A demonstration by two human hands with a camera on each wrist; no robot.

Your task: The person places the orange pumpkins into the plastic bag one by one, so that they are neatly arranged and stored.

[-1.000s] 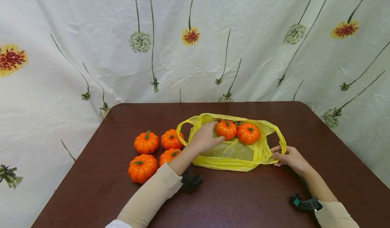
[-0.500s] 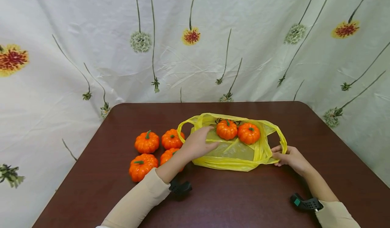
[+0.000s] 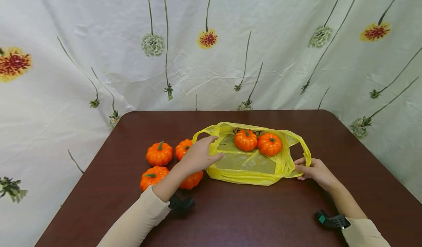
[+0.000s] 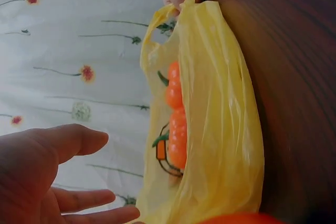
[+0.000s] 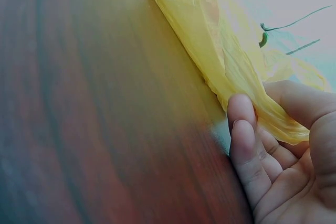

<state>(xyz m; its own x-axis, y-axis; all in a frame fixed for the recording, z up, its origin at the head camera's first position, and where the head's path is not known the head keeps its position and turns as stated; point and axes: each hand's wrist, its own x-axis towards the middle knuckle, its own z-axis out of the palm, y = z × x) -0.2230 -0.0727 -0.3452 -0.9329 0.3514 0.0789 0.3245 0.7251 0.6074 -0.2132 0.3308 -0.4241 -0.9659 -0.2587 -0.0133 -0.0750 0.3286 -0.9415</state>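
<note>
A yellow plastic bag (image 3: 244, 177) lies with its mouth spread wide on the table. Inside it sit two small orange pumpkins, one on the left (image 3: 245, 140) and one on the right (image 3: 269, 144). My right hand (image 3: 314, 173) pinches the bag's right handle; in the right wrist view the thumb and fingers (image 5: 242, 140) close on the yellow film. My left hand (image 3: 197, 157) holds nothing, its thumb and fingers apart, over the bag's left edge. Below and beside that arm are several more pumpkins (image 3: 159, 154), some partly hidden by it.
The dark brown table (image 3: 257, 217) has its far edge against a white flower-print cloth (image 3: 211, 74). Black bands circle both wrists, the left band (image 3: 182, 204) hanging close over the table.
My left hand has drawn back leftward from beside the pumpkins in the bag to the bag's left edge. The right hand keeps its hold on the handle, and the pumpkins stay in place.
</note>
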